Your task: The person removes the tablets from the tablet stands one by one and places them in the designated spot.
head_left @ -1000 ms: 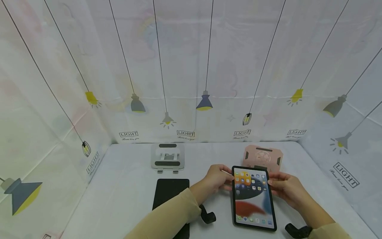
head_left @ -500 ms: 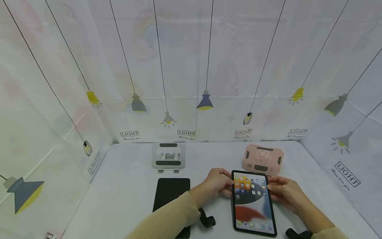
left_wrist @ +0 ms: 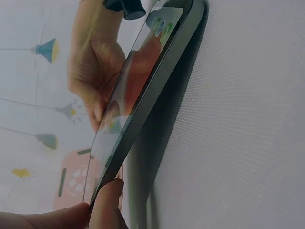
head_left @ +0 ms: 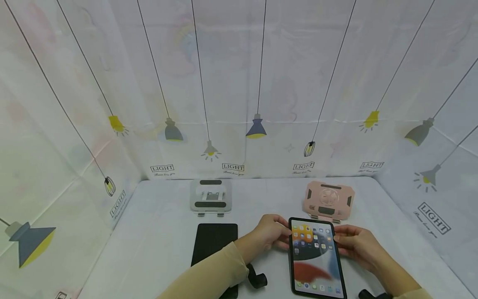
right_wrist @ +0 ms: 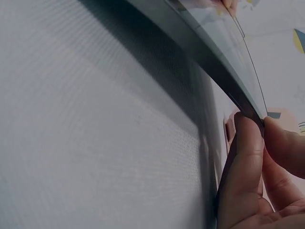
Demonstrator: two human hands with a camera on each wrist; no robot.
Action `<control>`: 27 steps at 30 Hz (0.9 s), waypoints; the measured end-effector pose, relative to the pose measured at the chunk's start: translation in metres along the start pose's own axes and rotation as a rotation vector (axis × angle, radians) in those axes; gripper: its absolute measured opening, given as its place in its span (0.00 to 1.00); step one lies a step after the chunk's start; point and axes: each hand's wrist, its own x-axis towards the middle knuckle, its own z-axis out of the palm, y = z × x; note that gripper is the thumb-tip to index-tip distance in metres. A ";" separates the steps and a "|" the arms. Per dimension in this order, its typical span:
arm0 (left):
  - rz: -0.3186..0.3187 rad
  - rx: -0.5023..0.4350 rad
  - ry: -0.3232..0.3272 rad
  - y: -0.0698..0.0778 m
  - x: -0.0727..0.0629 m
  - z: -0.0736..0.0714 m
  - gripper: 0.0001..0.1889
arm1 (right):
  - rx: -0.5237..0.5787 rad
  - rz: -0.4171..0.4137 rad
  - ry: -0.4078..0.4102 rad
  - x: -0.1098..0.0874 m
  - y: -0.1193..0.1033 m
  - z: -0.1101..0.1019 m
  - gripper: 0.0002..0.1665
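A tablet [head_left: 315, 257] with a lit home screen lies between my hands in the head view, its far end raised off the table. My left hand [head_left: 269, 232] pinches its left edge near the far corner. On the opposite edge, my right hand [head_left: 356, 245] pinches it between thumb and fingers. Both wrist views show the tablet [left_wrist: 143, 95] tilted, with a shadowed gap under it. Just beyond its far end sits a pink tablet stand [head_left: 329, 200], folded flat. A second tablet, black and dark-screened [head_left: 214, 243], lies left of my left forearm, which partly covers it.
A grey-white folded stand [head_left: 210, 196] lies at the back left of the white table [head_left: 157, 241]. Behind the table hangs a white curtain [head_left: 224, 83] printed with lamps. Black wrist-camera mounts [head_left: 257, 277] hang beneath both wrists.
Both hands have drawn the lit tablet toward me, away from the pink stand. More of the stand's near edge now shows. The dark tablet and grey-white stand have stayed put.
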 end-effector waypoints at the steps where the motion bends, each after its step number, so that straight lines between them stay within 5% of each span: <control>1: 0.000 0.000 -0.001 0.000 -0.001 0.000 0.09 | -0.001 -0.002 -0.008 0.000 0.000 0.000 0.14; 27: -0.028 0.039 0.001 0.002 -0.007 -0.006 0.05 | -0.045 0.019 -0.027 0.002 -0.001 -0.001 0.19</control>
